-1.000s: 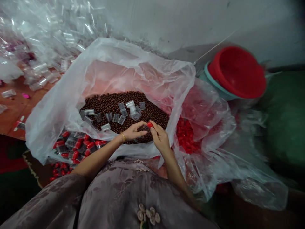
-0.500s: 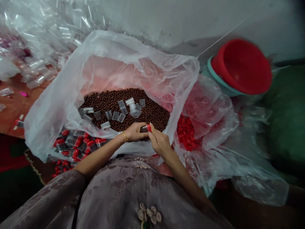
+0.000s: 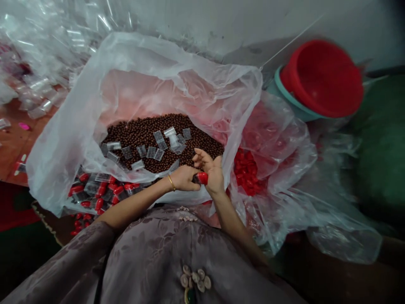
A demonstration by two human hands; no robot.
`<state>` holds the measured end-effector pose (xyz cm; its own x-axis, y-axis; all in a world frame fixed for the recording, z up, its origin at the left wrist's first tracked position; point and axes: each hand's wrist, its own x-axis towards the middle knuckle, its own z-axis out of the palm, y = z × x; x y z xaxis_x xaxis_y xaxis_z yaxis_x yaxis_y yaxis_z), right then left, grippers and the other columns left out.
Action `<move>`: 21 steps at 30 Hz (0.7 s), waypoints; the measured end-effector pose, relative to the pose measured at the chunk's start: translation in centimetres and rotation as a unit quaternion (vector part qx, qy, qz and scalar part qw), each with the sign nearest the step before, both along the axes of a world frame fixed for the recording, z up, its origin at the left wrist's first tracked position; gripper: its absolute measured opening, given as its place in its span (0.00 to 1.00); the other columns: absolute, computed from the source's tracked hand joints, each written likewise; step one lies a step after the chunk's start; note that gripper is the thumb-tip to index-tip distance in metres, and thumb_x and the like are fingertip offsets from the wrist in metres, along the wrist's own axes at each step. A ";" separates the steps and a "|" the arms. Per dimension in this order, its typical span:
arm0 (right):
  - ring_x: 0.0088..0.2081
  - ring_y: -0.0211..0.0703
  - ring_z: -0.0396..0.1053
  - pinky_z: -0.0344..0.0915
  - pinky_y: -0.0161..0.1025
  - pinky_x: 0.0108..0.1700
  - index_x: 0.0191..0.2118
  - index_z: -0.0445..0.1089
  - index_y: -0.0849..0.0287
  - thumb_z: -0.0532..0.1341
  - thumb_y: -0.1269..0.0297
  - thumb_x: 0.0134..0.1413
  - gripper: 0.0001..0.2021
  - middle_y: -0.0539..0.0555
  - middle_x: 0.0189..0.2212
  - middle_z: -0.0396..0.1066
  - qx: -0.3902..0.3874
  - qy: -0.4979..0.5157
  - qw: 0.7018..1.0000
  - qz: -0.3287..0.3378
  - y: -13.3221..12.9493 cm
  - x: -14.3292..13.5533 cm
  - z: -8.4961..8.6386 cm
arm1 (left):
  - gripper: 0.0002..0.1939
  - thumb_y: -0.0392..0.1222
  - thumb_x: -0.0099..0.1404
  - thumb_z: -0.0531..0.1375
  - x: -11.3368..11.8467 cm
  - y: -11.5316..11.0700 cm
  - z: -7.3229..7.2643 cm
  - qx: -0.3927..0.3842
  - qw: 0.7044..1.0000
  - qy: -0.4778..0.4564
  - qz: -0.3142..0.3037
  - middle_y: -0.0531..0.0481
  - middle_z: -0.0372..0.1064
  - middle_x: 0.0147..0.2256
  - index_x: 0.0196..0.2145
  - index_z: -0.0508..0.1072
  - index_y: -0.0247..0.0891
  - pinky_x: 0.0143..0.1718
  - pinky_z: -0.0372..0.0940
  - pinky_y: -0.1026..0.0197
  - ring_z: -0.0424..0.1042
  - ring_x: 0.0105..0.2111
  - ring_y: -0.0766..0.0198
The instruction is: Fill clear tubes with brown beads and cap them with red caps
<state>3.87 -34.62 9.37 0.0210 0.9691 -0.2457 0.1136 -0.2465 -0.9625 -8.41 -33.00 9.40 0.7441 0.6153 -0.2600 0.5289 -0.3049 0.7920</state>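
Observation:
My left hand (image 3: 185,178), with a gold bracelet at the wrist, grips a small clear container with a red cap (image 3: 202,178) and dark contents. Beside the cap, my right hand (image 3: 212,172) has its palm up and its fingers apart, with nothing gripped in them. Both hands are at the near edge of a large whitish plastic bag (image 3: 72,93). Inside the bag lie many small brown beads (image 3: 148,128), and several clear plastic tubes (image 3: 137,165) rest on top of them.
Red-capped containers (image 3: 101,190) are piled to the left of the bag. Red caps (image 3: 245,171) lie in another clear bag at its right. A red basin (image 3: 325,80) sits in a light blue one at the back right. Many clear tubes (image 3: 39,112) are heaped at the far left.
My right hand has let go of the cap; its fingers have opened out and its palm has turned up. My left hand has moved slightly right and down with the container. The view has shifted a little.

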 end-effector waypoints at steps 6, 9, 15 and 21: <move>0.55 0.42 0.57 0.49 0.46 0.60 0.63 0.46 0.54 0.33 0.45 0.58 0.32 0.54 0.55 0.59 0.003 -0.068 0.986 0.153 -0.8 0.4 0.3 | 0.15 0.45 0.50 0.55 0.2 -1.6 1.4 0.052 0.991 0.119 -0.012 0.44 0.72 0.28 0.33 0.73 0.35 0.30 0.61 0.59 0.71 0.30 0.56; 0.58 0.41 0.54 0.46 0.46 0.61 0.62 0.48 0.52 0.36 0.46 0.58 0.30 0.52 0.59 0.54 0.037 -0.134 0.976 0.167 -1.4 0.4 -0.2 | 0.16 0.44 0.52 0.54 0.0 -2.2 1.3 0.048 0.987 0.154 -0.021 0.38 0.72 0.30 0.35 0.74 0.32 0.32 0.63 0.56 0.72 0.32 0.51; 0.51 0.39 0.63 0.60 0.43 0.52 0.60 0.53 0.57 0.27 0.50 0.59 0.33 0.55 0.53 0.63 -0.027 -0.055 0.993 0.101 -2.3 -2.0 -0.6 | 0.14 0.43 0.52 0.54 -1.0 -2.7 0.4 0.041 0.988 0.149 0.000 0.42 0.72 0.30 0.34 0.72 0.36 0.32 0.62 0.58 0.70 0.30 0.55; 0.37 0.41 0.69 0.66 0.41 0.42 0.47 0.67 0.57 0.42 0.56 0.60 0.21 0.56 0.41 0.70 0.096 -0.174 0.975 -0.100 -2.5 4.3 0.9 | 0.12 0.50 0.55 0.51 -13.5 -6.2 -1.0 -0.031 0.971 0.128 0.199 0.53 0.70 0.27 0.29 0.68 0.40 0.31 0.59 0.64 0.66 0.27 0.65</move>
